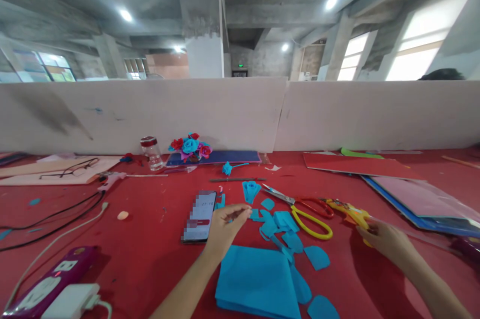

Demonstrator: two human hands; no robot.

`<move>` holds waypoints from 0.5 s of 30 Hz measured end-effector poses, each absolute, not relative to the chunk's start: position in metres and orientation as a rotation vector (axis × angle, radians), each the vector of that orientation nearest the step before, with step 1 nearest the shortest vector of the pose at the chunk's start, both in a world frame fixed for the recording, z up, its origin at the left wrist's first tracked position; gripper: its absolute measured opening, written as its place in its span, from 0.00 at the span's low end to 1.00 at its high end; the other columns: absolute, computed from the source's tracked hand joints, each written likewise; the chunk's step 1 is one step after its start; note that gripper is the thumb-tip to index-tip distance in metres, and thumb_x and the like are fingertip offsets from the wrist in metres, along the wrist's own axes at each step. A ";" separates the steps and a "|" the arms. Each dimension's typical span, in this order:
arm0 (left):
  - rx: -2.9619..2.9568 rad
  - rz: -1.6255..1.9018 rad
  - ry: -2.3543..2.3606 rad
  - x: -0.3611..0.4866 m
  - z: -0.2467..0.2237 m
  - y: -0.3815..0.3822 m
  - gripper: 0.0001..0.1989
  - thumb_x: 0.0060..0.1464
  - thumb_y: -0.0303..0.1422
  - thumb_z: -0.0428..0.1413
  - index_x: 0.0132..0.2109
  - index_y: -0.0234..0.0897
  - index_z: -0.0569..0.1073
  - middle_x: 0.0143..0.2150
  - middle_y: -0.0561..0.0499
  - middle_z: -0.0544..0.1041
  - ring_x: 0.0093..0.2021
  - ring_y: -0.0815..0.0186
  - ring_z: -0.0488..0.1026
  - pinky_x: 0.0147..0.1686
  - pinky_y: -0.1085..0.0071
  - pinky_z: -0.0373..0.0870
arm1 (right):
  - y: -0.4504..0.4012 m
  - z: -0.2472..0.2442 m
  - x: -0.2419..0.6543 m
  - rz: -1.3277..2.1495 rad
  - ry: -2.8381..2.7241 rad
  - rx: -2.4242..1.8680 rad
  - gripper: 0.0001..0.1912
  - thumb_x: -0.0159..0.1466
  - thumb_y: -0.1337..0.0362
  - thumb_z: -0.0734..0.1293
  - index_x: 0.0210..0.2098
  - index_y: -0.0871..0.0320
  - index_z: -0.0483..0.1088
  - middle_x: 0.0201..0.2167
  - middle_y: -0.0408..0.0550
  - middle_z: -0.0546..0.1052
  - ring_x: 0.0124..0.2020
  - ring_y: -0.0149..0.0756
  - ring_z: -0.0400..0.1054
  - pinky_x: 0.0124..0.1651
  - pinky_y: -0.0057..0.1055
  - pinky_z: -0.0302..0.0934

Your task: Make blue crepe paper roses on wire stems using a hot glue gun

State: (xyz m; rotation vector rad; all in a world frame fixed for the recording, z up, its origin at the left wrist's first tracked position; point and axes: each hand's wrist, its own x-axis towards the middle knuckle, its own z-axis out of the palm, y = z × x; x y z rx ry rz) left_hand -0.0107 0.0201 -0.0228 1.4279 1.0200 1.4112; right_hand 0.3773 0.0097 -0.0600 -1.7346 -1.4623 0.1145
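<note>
Both hands are busy: the left hand (229, 218), mid-frame, has thumb and fingertips drawn close at the base of the blue paper flower (250, 190); I cannot tell whether they pinch it. The right hand (388, 240), right of centre, curls round the yellow glue gun (354, 214). The 2 forearms slant up from bottom centre and lower right, with scissors (312, 224) between.

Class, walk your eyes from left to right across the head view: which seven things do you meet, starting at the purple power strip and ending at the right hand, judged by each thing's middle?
Purple power strip → red-lidded jar → phone → left hand → scissors → yellow glue gun → right hand
</note>
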 end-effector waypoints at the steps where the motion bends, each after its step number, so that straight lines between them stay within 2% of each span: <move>1: 1.407 1.406 1.035 -0.011 -0.024 0.022 0.10 0.47 0.36 0.59 0.35 0.34 0.78 0.33 0.47 0.80 0.34 0.62 0.76 0.35 0.70 0.73 | 0.015 -0.055 0.379 0.174 -1.479 -1.777 0.14 0.46 0.66 0.70 0.08 0.54 0.66 0.07 0.44 0.64 0.08 0.32 0.56 0.17 0.31 0.44; 5: 1.502 1.418 1.132 -0.014 -0.025 0.024 0.11 0.50 0.37 0.56 0.37 0.34 0.78 0.35 0.47 0.80 0.36 0.61 0.76 0.36 0.68 0.73 | 0.026 -0.046 0.380 0.283 -1.403 -1.833 0.19 0.47 0.67 0.68 0.05 0.55 0.60 0.05 0.42 0.59 0.08 0.29 0.52 0.17 0.31 0.42; 10: 1.867 1.481 1.173 -0.012 -0.025 0.019 0.10 0.55 0.34 0.51 0.37 0.35 0.76 0.34 0.48 0.78 0.35 0.64 0.74 0.36 0.70 0.71 | 0.020 -0.051 0.354 0.361 -1.237 -1.652 0.15 0.58 0.59 0.60 0.18 0.56 0.65 0.09 0.40 0.60 0.09 0.26 0.53 0.16 0.28 0.44; 13: 2.093 1.412 1.139 -0.009 -0.026 0.014 0.09 0.56 0.30 0.49 0.37 0.36 0.75 0.33 0.48 0.76 0.32 0.67 0.73 0.32 0.73 0.69 | 0.011 -0.047 0.329 0.522 -1.194 -1.481 0.17 0.58 0.57 0.62 0.15 0.56 0.63 0.10 0.43 0.62 0.09 0.24 0.52 0.15 0.28 0.43; 15: 2.188 1.349 1.144 -0.007 -0.027 0.012 0.09 0.57 0.29 0.48 0.38 0.36 0.74 0.32 0.49 0.76 0.31 0.67 0.72 0.31 0.74 0.68 | 0.003 -0.040 0.312 0.630 -1.186 -1.481 0.16 0.54 0.55 0.65 0.15 0.55 0.62 0.08 0.40 0.58 0.09 0.24 0.49 0.14 0.28 0.40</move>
